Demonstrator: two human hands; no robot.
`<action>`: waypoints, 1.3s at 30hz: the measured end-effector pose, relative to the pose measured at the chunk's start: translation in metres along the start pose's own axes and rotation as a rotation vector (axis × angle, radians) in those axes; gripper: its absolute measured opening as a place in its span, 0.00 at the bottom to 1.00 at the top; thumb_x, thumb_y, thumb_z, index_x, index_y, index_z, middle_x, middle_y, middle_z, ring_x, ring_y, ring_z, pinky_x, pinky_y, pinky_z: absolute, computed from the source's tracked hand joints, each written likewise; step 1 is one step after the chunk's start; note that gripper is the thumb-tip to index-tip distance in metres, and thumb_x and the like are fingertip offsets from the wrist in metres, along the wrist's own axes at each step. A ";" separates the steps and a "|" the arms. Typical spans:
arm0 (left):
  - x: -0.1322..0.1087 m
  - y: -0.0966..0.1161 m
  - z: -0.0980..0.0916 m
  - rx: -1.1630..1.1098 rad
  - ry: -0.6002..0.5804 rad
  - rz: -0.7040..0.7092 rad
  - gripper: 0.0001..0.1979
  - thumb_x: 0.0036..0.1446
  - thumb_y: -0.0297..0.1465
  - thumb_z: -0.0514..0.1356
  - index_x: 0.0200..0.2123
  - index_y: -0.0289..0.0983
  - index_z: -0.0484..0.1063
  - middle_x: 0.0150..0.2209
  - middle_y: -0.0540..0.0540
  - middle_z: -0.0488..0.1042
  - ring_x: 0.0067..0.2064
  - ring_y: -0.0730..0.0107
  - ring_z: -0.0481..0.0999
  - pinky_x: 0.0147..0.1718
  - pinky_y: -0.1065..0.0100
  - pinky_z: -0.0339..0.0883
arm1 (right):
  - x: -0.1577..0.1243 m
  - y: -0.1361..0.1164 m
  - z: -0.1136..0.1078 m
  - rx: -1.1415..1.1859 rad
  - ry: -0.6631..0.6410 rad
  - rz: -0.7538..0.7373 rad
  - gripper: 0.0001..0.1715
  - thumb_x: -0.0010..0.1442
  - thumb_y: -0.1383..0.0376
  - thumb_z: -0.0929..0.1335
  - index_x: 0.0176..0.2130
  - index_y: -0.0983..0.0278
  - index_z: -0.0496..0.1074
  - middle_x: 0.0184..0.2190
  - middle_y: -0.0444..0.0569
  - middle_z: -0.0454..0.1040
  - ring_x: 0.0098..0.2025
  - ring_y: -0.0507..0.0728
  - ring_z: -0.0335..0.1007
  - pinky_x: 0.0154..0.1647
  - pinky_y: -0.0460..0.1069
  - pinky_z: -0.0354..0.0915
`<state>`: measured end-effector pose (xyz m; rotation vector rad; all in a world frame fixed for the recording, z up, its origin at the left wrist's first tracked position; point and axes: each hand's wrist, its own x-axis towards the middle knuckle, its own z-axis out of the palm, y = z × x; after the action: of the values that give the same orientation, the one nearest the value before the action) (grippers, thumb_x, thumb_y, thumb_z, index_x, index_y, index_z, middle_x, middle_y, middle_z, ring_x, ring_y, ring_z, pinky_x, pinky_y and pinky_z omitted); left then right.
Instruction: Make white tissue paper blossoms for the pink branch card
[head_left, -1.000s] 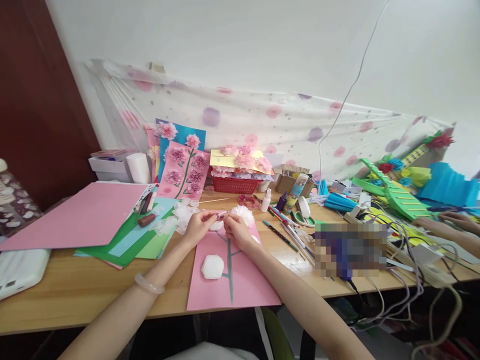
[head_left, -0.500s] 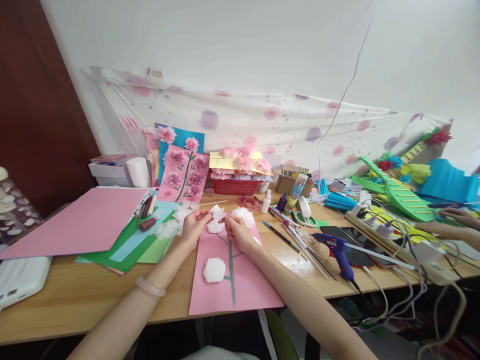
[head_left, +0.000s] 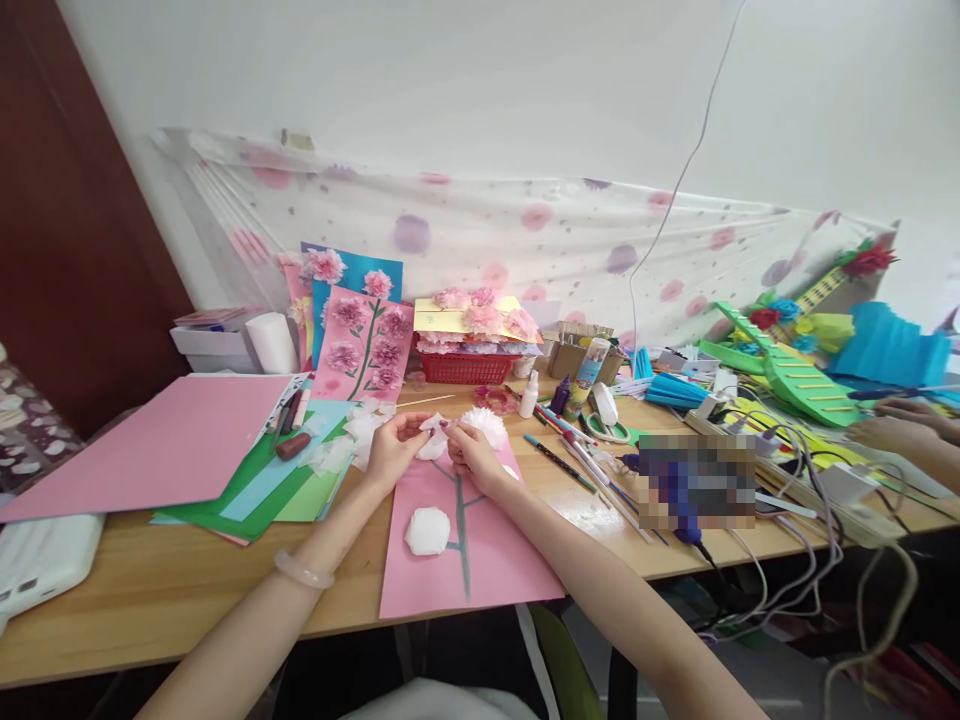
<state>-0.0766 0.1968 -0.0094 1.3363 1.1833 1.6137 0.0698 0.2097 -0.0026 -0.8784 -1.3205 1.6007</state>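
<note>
Tissue [head_left: 433, 425] sits near the middle of the frame, between the two hands and just above the top of a pink sheet. At the lower left, a white device [head_left: 52, 555] stands partly beneath a large pink card [head_left: 165, 435]. Green paper [head_left: 247, 500] and pens lie to the right of that card, with a brown stub [head_left: 292, 446] on top. Behind them are a grey box [head_left: 216, 348] and a white roll [head_left: 271, 343]. Next comes a flower picture [head_left: 364, 345], leaning against a blue card [head_left: 388, 275], with crumpled scraps [head_left: 364, 435] below.

The left hand [head_left: 397, 445], a pale bangle [head_left: 304, 572] on its wrist, pinches the tissue between thumb and fingertips. Under the hands, the pink sheet [head_left: 499, 570] bears a painted stem and white pads [head_left: 427, 531]. The right hand [head_left: 472, 460] has its fingers curled at the tissue's right edge; whether they pinch it too, I cannot tell. A white pompom [head_left: 486, 426] is just behind that hand, and a red basket [head_left: 465, 370] of paper flowers is farther back.

Rightward follow a white bottle [head_left: 529, 394], a purple bottle [head_left: 560, 396] and a glue gun [head_left: 688, 536], partly pixelated. At the right edge, another person's hands [head_left: 892, 435] are near a green model [head_left: 810, 385].
</note>
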 end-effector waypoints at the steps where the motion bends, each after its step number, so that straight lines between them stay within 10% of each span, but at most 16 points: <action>1: -0.001 0.001 0.000 0.005 -0.005 -0.001 0.16 0.39 0.31 0.65 0.36 0.34 0.76 0.36 0.43 0.79 0.36 0.65 0.76 0.37 0.65 0.70 | 0.000 0.001 0.000 -0.008 0.003 0.001 0.20 0.49 0.53 0.69 0.26 0.61 0.56 0.14 0.33 0.48 0.15 0.45 0.36 0.16 0.44 0.34; 23: 0.004 0.003 -0.003 -0.365 -0.039 -0.251 0.12 0.36 0.33 0.68 0.27 0.33 0.75 0.34 0.43 0.78 0.37 0.65 0.77 0.41 0.61 0.71 | 0.005 0.008 -0.002 -0.091 0.080 -0.022 0.16 0.48 0.54 0.69 0.27 0.62 0.64 0.14 0.34 0.50 0.15 0.45 0.39 0.16 0.45 0.37; 39: 0.003 -0.001 -0.003 -0.115 -0.114 -0.175 0.18 0.37 0.39 0.68 0.31 0.31 0.79 0.32 0.41 0.79 0.33 0.64 0.75 0.36 0.65 0.67 | 0.005 0.001 -0.002 -0.034 0.212 -0.142 0.22 0.49 0.48 0.68 0.31 0.60 0.59 0.14 0.33 0.50 0.15 0.46 0.40 0.16 0.44 0.37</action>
<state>-0.0799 0.1992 -0.0101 1.2010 1.0910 1.4396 0.0699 0.2147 -0.0043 -0.9273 -1.2345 1.3406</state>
